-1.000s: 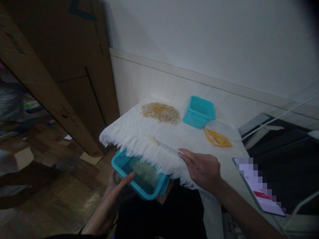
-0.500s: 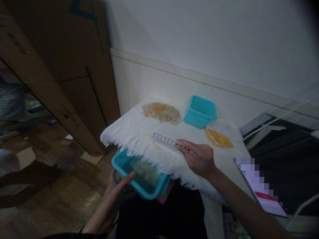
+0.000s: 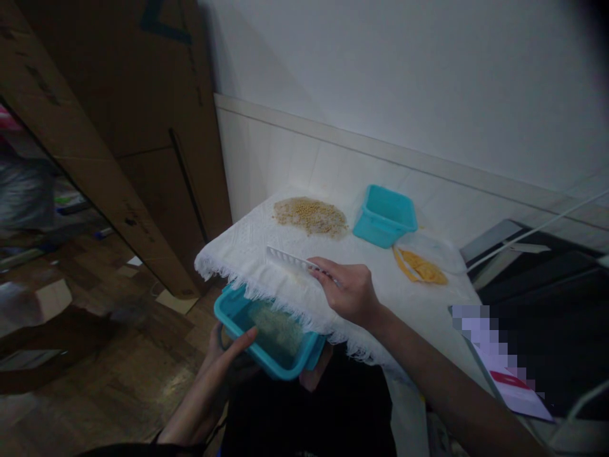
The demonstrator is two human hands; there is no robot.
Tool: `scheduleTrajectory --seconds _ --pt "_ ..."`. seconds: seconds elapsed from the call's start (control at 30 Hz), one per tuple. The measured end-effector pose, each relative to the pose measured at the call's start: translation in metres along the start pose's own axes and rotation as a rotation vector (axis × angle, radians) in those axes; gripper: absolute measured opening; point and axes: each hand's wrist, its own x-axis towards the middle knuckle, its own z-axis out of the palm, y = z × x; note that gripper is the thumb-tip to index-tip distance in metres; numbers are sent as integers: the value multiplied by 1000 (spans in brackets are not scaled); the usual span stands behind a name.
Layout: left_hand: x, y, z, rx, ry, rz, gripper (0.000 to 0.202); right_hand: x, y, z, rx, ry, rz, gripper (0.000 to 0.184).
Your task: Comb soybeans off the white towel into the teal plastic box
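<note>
Below the fringed front edge of the cloth, my left hand (image 3: 231, 355) grips a turquoise plastic basket (image 3: 273, 370) by its near left side, thumb over the rim. Pale, rice-like grains (image 3: 278, 327) lie inside it; the fringe hides its far rim. My right hand (image 3: 349, 289) is closed round a long white slotted plastic strip (image 3: 290, 258), whose exact kind I cannot make out. The strip is held low at the white cloth (image 3: 238, 251), near a thin scatter of pale grains. Farther back, a heap of yellow beans mixed with pale grains (image 3: 311, 216) rests on the cloth.
A second turquoise basket (image 3: 385, 219) stands at the back by the wall. Beside it lie a yellow crumpled item (image 3: 421, 265) and a clear lid-like piece (image 3: 440, 251). Dark equipment (image 3: 537, 298) fills the right; a tall cardboard box (image 3: 157, 158) stands left.
My right hand has moved left along the cloth with the slotted strip, which now points more to the far left. My left hand and its basket stay nearly in place.
</note>
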Motion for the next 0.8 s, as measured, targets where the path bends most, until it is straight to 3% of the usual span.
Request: scheduleTrajectory --seconds 0.37,0.67,0.8 --pt "2 -2 -3 13 -26 -7 106 -21 -43 -27 -4 -63 -123 22" --pt "9 -9 -4 -2 -5 2 111 -41 -39 -63 -212 -16 -17 29" --pt "15 -13 -7 -7 -31 -12 118 -55 -52 -73 -197 -65 -33 29"
